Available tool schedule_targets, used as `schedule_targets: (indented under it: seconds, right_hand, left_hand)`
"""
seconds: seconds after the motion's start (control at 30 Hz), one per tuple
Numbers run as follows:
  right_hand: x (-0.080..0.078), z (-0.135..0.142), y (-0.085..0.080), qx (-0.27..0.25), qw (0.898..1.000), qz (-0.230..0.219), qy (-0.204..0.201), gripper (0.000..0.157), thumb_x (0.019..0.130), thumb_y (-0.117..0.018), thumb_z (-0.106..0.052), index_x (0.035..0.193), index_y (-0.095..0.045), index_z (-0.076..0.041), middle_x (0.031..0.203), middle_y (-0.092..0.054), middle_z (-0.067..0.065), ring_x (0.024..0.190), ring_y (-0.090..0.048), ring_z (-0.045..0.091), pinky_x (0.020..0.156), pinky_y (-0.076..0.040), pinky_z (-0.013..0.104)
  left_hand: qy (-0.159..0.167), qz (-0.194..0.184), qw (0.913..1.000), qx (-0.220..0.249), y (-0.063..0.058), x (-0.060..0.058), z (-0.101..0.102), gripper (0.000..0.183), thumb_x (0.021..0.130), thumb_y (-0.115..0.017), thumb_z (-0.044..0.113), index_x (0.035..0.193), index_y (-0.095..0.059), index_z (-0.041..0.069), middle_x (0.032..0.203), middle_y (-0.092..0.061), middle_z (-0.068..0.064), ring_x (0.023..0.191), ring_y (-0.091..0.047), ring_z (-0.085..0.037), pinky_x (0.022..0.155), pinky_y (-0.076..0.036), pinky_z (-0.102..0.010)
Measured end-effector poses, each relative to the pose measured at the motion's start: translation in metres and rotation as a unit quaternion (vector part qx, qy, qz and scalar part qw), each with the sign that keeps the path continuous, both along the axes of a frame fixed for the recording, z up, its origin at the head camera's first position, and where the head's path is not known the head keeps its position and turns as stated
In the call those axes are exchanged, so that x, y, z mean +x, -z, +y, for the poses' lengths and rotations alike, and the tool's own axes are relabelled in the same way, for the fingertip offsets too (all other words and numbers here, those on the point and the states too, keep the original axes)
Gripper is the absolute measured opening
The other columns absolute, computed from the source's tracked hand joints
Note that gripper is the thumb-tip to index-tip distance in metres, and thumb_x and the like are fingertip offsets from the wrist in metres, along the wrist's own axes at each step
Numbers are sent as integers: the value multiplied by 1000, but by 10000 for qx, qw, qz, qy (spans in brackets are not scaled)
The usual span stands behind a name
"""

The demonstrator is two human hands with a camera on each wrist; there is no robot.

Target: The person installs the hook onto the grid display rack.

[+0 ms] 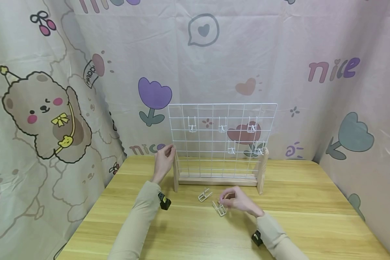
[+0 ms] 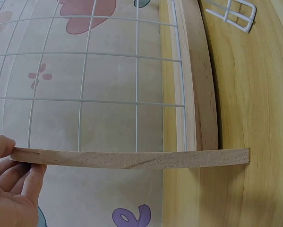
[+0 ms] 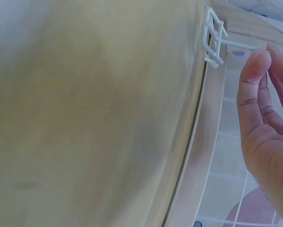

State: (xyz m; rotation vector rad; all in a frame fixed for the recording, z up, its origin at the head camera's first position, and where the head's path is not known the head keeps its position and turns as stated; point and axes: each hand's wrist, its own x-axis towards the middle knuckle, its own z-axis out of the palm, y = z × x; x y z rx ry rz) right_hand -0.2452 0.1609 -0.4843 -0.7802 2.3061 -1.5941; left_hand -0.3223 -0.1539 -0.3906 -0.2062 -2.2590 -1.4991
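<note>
A white wire grid panel [image 1: 214, 140] stands upright in a wooden stand [image 1: 217, 179]. My left hand [image 1: 164, 160] holds the upper end of the stand's left side post [image 2: 132, 159], thumb on one face and fingers on the other. Over the tabletop in front of the stand, my right hand [image 1: 239, 201] pinches a white wire hook [image 3: 212, 40] by its thin prong between thumb and fingertip. The hook's framed end points away from the fingers. Another white hook [image 1: 205, 195] lies on the table, just left of the right hand.
Several white hooks, one of them at the upper middle [image 1: 222, 128], hang on the grid in two rows. The wooden table [image 1: 195, 231] reaches back to a printed curtain [image 1: 208, 65], which also closes in both sides.
</note>
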Motion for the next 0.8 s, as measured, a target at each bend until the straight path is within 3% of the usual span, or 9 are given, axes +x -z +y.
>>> schedule_targets:
  seconds: [0.23,0.5,0.8]
  right_hand:
    - [-3,7,0,153,9999,-65,15,17,92,-69,-5,99,-69,10,86,-66,34,61,-57,6,54,-51,17]
    - [-6,15,-1,323,9980,-514,-157,34,84,-73,2,114,-62,12,108,-65,29,82,-69,20,68,-63,27]
    - [-15,17,5,427,9964,-592,-435,39,77,-75,7,112,-61,15,101,-66,27,82,-65,14,70,-59,19]
  left_hand:
    - [11,-25,10000,-39,0,1,0,38,103,-56,12,134,-57,-10,133,-62,-29,125,-63,-40,105,-54,-44]
    - [-14,-27,10000,-52,-1,1,-1,38,103,-57,15,133,-59,-8,132,-64,-27,124,-64,-37,105,-54,-44]
    - [-13,-37,9999,-92,0,2,0,38,103,-56,13,134,-58,-9,133,-63,-28,124,-63,-39,105,-54,-44]
